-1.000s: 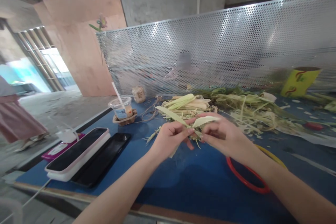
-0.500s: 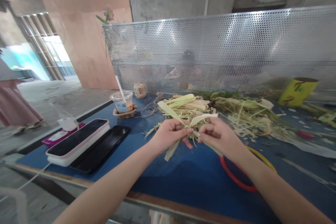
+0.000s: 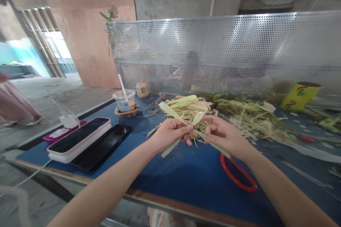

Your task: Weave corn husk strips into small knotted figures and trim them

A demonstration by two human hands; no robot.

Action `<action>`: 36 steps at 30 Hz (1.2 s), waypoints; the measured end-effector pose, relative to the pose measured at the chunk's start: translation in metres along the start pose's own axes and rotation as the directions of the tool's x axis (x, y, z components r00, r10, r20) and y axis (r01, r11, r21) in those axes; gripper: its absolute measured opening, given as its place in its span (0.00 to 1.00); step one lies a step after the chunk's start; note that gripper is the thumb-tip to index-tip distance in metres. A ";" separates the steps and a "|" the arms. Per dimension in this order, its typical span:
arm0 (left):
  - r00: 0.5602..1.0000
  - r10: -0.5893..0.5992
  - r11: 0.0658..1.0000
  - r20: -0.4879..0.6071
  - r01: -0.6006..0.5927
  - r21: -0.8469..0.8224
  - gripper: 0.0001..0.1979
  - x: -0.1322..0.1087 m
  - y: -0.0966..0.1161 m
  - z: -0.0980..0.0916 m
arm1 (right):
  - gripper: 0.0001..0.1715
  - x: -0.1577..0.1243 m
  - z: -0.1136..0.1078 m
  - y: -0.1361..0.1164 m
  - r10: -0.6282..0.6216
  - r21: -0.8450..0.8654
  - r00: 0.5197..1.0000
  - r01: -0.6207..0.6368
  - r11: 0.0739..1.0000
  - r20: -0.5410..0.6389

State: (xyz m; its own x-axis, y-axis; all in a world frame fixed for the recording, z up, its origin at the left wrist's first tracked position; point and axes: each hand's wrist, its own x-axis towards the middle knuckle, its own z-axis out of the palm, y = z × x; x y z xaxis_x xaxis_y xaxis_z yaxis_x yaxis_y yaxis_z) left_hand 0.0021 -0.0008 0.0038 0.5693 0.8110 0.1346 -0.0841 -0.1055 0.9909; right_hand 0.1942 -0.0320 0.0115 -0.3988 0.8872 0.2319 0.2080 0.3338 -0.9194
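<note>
Pale green corn husk strips (image 3: 172, 146) cross between my two hands above the blue table. My left hand (image 3: 174, 133) pinches them where they cross, thumb on top. One strip end points up and left, another hangs down toward me. My right hand (image 3: 220, 133) is closed on the strip that runs down to the right. Just behind the hands lies a stack of corn husks (image 3: 188, 103), with thin shredded pieces below it. A red loop handle (image 3: 238, 177) lies by my right forearm; the rest of that tool is hidden.
At left are a phone in a pink case (image 3: 80, 138) on a white box, a black phone (image 3: 102, 147) and a lidded drink cup (image 3: 124, 101). Loose plant scraps (image 3: 247, 113) and a yellow tube (image 3: 301, 95) lie at right. A perforated metal screen (image 3: 213, 49) stands behind.
My right hand has shifted slightly right along its strip, and the upright strip end now folds closer in. The yellow loop is now out of sight behind my forearm. A person at far left has moved.
</note>
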 end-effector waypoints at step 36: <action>0.975 -0.116 0.979 0.192 0.144 -0.144 0.19 -0.005 -0.004 0.016 | 0.11 0.011 0.005 0.016 0.070 0.167 0.966 -0.029 0.986 -0.249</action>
State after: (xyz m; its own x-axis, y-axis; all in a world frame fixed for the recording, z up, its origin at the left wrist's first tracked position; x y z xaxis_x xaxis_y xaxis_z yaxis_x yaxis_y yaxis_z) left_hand 0.0127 -0.0132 -0.0004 0.7215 0.6922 0.0182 -0.1177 0.0967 0.9883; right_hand 0.1886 -0.0189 -0.0027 -0.1485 0.9597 0.2385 0.0670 0.2504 -0.9658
